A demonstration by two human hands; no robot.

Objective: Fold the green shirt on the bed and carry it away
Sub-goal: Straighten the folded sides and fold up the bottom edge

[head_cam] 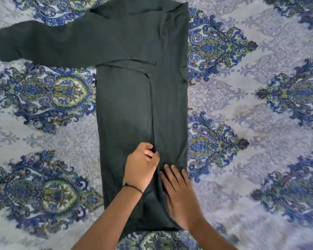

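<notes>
Under my left hand (141, 168) the green shirt (134, 105) lies on the bed (242, 123), an edge pinched in my fingers. Just beside it, my right hand (179, 197) presses flat, holding nothing

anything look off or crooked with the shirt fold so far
One thing: the green shirt has its right side folded inward, but the left sleeve lies spread out across the bedspread, unfolded. Both hands work near the hem.
</notes>
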